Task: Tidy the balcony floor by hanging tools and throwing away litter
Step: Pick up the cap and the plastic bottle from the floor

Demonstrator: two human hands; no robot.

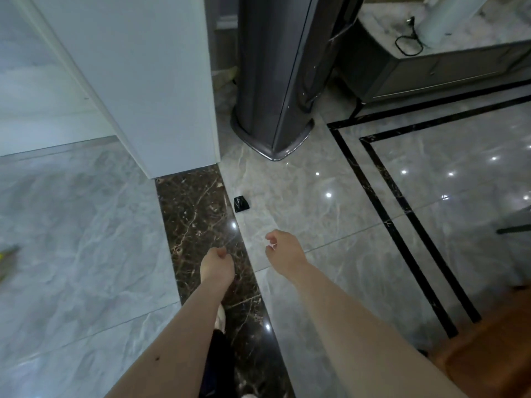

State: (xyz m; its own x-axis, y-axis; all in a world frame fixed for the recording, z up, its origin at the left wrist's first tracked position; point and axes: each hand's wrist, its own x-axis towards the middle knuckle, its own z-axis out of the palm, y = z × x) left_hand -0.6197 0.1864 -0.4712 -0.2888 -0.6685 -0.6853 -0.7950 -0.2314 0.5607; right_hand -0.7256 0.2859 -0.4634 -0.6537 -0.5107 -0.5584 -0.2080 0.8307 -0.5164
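A small black scrap of litter [241, 203] lies on the glossy grey floor tile, just right of a dark brown marble strip [198, 214]. My left hand [217, 264] hovers over that strip with its fingers curled into a loose fist, holding nothing. My right hand [283, 249] hangs a little below and to the right of the scrap, fingers bent and slightly apart, empty. Both forearms reach forward from the bottom of the view. Neither hand touches the scrap.
A white wall corner [161, 110] stands ahead on the left. A tall grey floor-standing appliance [273, 81] rises just behind the scrap. A low grey cabinet [448, 67] with a black cable [408, 44] on top sits at the back right. Something wooden [494, 354] shows bottom right.
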